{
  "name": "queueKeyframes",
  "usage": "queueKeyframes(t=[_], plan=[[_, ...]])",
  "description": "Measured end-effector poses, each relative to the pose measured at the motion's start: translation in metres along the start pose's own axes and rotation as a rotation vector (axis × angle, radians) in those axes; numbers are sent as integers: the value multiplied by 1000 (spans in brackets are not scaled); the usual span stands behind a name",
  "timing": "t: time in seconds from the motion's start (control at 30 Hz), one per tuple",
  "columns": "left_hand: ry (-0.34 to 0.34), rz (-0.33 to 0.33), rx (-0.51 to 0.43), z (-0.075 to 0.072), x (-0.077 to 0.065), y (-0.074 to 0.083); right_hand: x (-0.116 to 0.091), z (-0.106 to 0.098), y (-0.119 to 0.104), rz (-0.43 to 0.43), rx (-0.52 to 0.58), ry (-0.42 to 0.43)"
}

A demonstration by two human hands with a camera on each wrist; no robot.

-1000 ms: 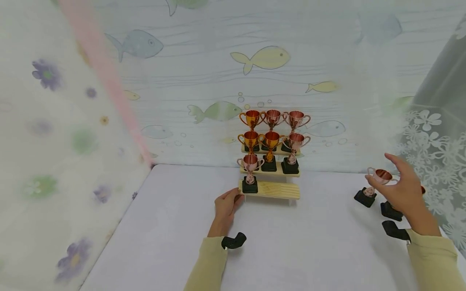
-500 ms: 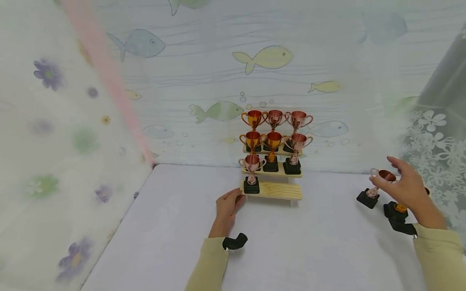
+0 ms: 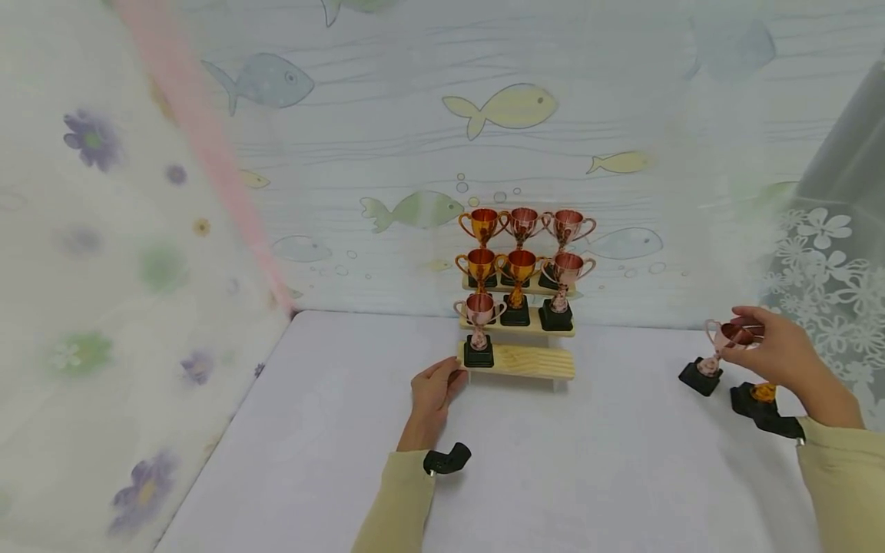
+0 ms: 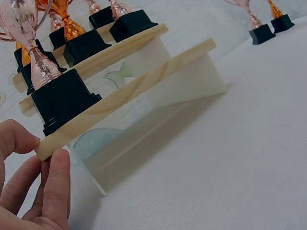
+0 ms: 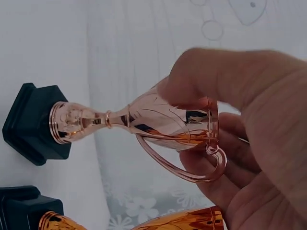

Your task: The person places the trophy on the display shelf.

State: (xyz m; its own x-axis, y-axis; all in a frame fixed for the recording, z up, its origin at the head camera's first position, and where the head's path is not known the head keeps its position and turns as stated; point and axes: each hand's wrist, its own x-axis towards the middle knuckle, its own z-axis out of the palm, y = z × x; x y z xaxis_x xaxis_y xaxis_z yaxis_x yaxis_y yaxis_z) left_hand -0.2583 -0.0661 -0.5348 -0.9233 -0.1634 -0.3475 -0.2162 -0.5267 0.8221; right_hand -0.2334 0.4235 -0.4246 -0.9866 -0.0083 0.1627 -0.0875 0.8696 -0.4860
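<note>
My left hand (image 3: pixel 432 390) pinches the left end of the lowest wooden board of a tiered display stand (image 3: pixel 532 359), thumb on top and fingers beneath. A rose-gold trophy cup (image 3: pixel 478 330) stands upright on that board's left end, close to my thumb in the left wrist view. On the right, my right hand (image 3: pixel 784 349) holds another rose-gold trophy cup (image 5: pixel 168 117) by its bowl, thumb on the near side and fingers behind. Its black base (image 3: pixel 701 375) appears to be on the table. Beside it stands a gold trophy cup (image 3: pixel 764 392), mostly hidden by the right hand.
Several gold and rose-gold trophies fill the stand's middle board (image 3: pixel 515 329) and top board (image 3: pixel 517 289). The lowest board has bare wood right of its trophy. A white cloth covers the table (image 3: pixel 581 461). Fish-patterned fabric (image 3: pixel 387 138) hangs behind, and lace (image 3: pixel 830 246) at the right.
My right hand's thumb and fingers have drawn together onto the rose-gold trophy's bowl, after standing spread around it. My left hand stays on the stand.
</note>
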Motion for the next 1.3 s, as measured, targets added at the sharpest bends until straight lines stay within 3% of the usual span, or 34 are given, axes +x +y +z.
queueKeyframes(t=[0.13, 0.57, 1.0, 1.3], plan=[[2, 2, 1, 0, 0, 0, 1, 1, 0, -9, 8, 13], [7, 2, 1, 0, 1, -2, -5, 18, 4, 62, 227, 36], [-6, 7, -14, 0, 1, -1, -9, 45, 1, 72, 349, 198], [-3, -1, 4, 0, 0, 0, -10, 51, -13, 53, 483, 250]])
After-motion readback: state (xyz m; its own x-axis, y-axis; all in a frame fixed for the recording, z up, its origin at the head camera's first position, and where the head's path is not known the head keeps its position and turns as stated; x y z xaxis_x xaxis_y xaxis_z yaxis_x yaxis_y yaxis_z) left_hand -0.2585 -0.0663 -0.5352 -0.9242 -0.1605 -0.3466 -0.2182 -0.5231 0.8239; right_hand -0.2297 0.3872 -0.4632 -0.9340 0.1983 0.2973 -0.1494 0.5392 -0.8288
